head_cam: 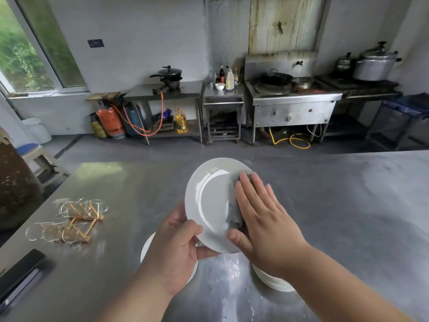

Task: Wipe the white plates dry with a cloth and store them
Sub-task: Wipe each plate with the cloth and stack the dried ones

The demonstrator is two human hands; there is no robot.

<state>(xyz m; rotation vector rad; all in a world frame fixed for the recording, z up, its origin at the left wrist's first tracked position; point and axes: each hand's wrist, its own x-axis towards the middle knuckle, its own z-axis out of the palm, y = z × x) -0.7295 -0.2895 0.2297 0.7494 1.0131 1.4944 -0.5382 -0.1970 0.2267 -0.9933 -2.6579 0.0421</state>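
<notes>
Our right hand (262, 219) lies flat, fingers straight, pressing the grey cloth (234, 205) onto the white plate (209, 194) — our left hand (178, 247) pinches its rim at seven o'clock, tilted above the table (348, 217). Below sit two plate stacks — left stack (146, 249) at seven, right stack (274, 281) at five. Wire racks (72, 219) lie at nine.

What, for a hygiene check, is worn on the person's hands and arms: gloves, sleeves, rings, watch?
The left hand and right hand are bare, without gloves or visible rings. Left forearm and right forearm are bare to the frame edge: no sleeves, watch or bracelet.
</notes>
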